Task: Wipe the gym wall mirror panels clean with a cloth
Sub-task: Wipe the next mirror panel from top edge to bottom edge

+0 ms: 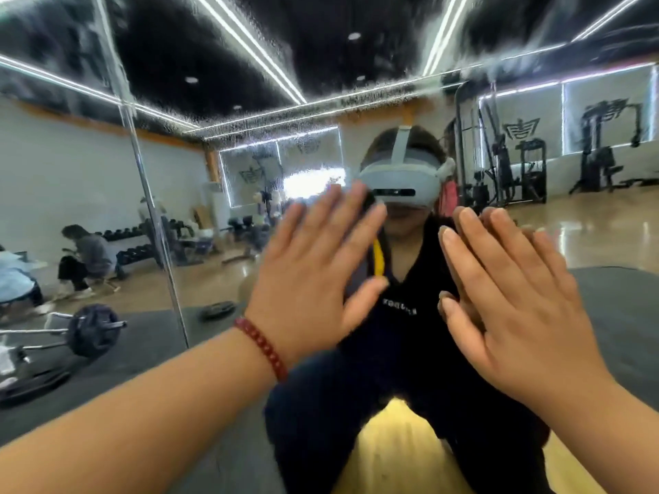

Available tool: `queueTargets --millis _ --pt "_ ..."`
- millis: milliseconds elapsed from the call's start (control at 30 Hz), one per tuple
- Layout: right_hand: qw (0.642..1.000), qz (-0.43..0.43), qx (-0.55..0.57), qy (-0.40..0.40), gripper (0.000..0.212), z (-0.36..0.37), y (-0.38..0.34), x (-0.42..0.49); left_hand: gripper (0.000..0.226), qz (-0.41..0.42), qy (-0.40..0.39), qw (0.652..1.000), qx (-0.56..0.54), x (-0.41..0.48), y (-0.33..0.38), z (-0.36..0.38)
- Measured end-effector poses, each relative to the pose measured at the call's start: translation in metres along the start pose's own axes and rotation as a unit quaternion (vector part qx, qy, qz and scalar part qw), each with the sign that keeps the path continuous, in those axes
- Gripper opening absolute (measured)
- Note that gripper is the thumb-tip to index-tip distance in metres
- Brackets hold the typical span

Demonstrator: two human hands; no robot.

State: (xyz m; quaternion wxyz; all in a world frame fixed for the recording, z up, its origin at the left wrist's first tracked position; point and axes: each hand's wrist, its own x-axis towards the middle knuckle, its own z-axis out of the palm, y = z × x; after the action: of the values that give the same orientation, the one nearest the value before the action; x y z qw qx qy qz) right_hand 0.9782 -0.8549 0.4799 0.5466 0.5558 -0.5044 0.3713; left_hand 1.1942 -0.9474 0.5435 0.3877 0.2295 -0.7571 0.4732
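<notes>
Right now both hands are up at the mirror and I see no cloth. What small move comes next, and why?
Probably pick up a cloth before wiping. The left hand with the red bead bracelet and the right hand are both flat, fingers straight, and bare; no cloth shows. The wall mirror panel looks hazy with streaks above them.

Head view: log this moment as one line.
left hand: open, fingers straight, raised | right hand: open, raised | cloth: none visible | mirror panel: droplets across upper part | wiping: not under way
</notes>
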Motion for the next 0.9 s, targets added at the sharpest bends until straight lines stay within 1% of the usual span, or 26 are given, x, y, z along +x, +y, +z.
queueTargets --millis 67,100,133,167,267,300,333,367,467,500,533,567,633,667,700,733,767,867,900 --pt "1.000 0.000 0.000 0.003 0.058 0.000 -0.001 0.000 0.067 -0.093 0.008 0.995 -0.023 0.018 -0.014 -0.006" --pt "1.000 -0.001 0.000 0.004 0.058 -0.001 0.000 0.001 0.066 -0.112 0.010 0.993 -0.028 0.023 -0.013 -0.007" --pt "1.000 -0.006 -0.003 0.004 0.058 -0.002 0.001 0.002 0.066 -0.102 0.009 0.994 -0.024 0.023 -0.008 -0.008" --pt "1.000 -0.013 -0.009 0.005 0.058 -0.004 0.002 0.004 0.066 -0.071 0.003 0.997 -0.018 0.020 -0.002 -0.006" --pt "0.998 -0.049 -0.020 0.013 0.057 -0.009 0.013 0.009 0.066 0.051 -0.017 0.999 0.001 0.008 0.005 -0.003" --pt "0.998 -0.061 -0.023 0.018 0.056 -0.011 0.018 0.012 0.066 0.075 -0.022 0.997 0.005 0.012 0.000 -0.005" --pt "0.997 -0.070 -0.027 0.023 0.056 -0.013 0.024 0.016 0.066 0.080 -0.016 0.997 0.007 0.020 -0.008 -0.007" --pt "0.996 -0.073 -0.032 0.031 0.055 -0.013 0.029 0.020 0.066 0.061 -0.006 0.998 0.007 0.032 -0.017 -0.010" --pt "0.997 -0.050 -0.031 0.052 0.055 -0.014 0.045 0.036 0.066 -0.061 0.021 0.998 0.002 0.068 -0.034 -0.020" --pt "0.998 -0.043 -0.026 0.050 0.056 -0.014 0.048 0.039 0.067 -0.074 0.025 0.997 0.004 0.073 -0.030 -0.022" --pt "0.998 -0.040 -0.023 0.047 0.057 -0.013 0.049 0.040 0.067 -0.059 0.029 0.998 0.005 0.073 -0.022 -0.021" --pt "0.998 -0.040 -0.024 0.045 0.058 -0.012 0.050 0.039 0.067 -0.021 0.027 0.999 0.005 0.069 -0.011 -0.018" --pt "0.998 -0.045 -0.027 0.042 0.058 -0.011 0.050 0.037 0.067 0.081 0.008 0.997 0.004 0.051 0.009 -0.012" --pt "0.998 -0.047 -0.026 0.041 0.059 -0.011 0.050 0.037 0.067 0.118 -0.002 0.993 0.009 0.045 0.013 -0.011" --pt "0.998 -0.048 -0.025 0.041 0.059 -0.011 0.050 0.037 0.067 0.137 -0.007 0.990 0.014 0.043 0.012 -0.011" --pt "0.998 -0.047 -0.023 0.041 0.059 -0.011 0.051 0.037 0.067 0.138 -0.004 0.990 0.016 0.046 0.008 -0.011" --pt "0.998 -0.047 -0.022 0.041 0.058 -0.011 0.051 0.037 0.067 0.119 0.003 0.993 0.017 0.054 0.003 -0.014" --pt "0.998 -0.042 -0.021 0.039 0.058 -0.011 0.050 0.037 0.067 0.009 0.024 1.000 0.016 0.086 -0.008 -0.021" --pt "0.998 -0.041 -0.018 0.035 0.058 -0.011 0.050 0.037 0.068 -0.013 0.031 0.999 0.014 0.092 -0.005 -0.021"
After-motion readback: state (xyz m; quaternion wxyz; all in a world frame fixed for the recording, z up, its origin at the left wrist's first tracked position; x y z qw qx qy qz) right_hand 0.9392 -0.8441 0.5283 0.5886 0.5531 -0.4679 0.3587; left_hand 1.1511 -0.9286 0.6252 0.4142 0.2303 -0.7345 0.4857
